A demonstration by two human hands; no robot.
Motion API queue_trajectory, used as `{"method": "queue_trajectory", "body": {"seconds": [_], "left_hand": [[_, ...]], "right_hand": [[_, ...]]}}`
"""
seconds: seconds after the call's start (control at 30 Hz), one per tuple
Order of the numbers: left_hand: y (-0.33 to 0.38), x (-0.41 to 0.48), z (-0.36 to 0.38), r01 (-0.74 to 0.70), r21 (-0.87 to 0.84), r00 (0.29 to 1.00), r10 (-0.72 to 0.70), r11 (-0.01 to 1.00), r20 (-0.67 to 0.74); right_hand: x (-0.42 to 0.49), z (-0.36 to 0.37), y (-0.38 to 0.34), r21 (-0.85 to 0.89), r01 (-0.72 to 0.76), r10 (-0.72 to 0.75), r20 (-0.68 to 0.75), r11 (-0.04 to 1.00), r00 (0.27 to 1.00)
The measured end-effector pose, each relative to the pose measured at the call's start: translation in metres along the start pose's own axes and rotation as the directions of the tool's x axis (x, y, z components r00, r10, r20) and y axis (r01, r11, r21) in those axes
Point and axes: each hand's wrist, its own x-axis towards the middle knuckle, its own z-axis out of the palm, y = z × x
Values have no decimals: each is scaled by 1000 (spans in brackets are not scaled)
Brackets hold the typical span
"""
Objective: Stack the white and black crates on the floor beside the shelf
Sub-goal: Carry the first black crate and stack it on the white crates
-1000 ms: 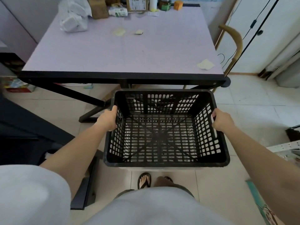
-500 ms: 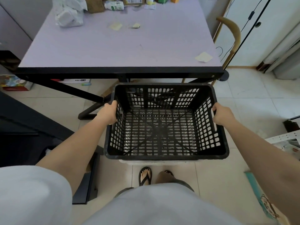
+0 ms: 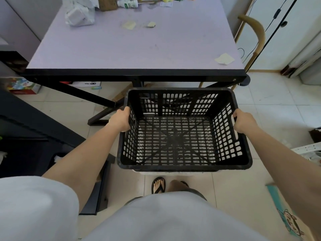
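Two hands, one black crate [image 3: 184, 131]: left hand [image 3: 120, 120] and right hand [image 3: 243, 121], each grip clenched on an opposite side rim. Crate sits over white crate [image 3: 165, 173], floor-level, before the bench [image 3: 135, 49].

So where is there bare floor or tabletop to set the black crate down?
Bare tiles lie right of the black crate, toward the white doors. The table's near half is bare except a paper scrap. Its far edge is crowded; table legs and boxes fill the left floor.
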Motion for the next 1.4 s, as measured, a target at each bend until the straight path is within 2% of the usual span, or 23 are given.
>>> {"method": "queue_trajectory", "body": {"seconds": [0.4,0.5,0.63,0.8,0.87,0.97,1.03,1.13,1.27,1.4], "left_hand": [[-5,5,2,-41,-50,998,39,998,-40],[-4,1,2,-27,1,999,27,1000,-42],[-2,-14,-9,12,53,999,-10,999,-43],[-10,-57,-25,71,64,990,-63,995,-127],[-16,-89,-26,121,33,979,-113,992,-170],[-29,-150,-18,246,21,950,-237,969,-204],[-43,-197,-4,324,11,927,-315,946,-202],[-65,-271,21,417,-89,878,-426,905,-219],[-95,-373,45,562,-150,793,-581,813,-181],[-132,-471,73,705,-220,651,-738,674,-176]], "right_hand": [[-8,-10,-21,-137,-40,61,157,990,986],[-14,-15,-30,-185,-31,62,161,982,985],[-24,-21,-48,-173,63,-40,134,983,990],[-42,-33,-92,-158,310,-289,144,938,947],[-55,-35,-115,-162,442,-423,138,882,895],[-90,-34,-154,-204,627,-608,153,752,779],[-120,-25,-181,-202,734,-707,197,648,679],[-173,-6,-219,-169,864,-827,250,475,503],[-265,21,-263,-149,956,-888,357,251,289],[-366,52,-304,-149,987,-904,411,60,117]]}}
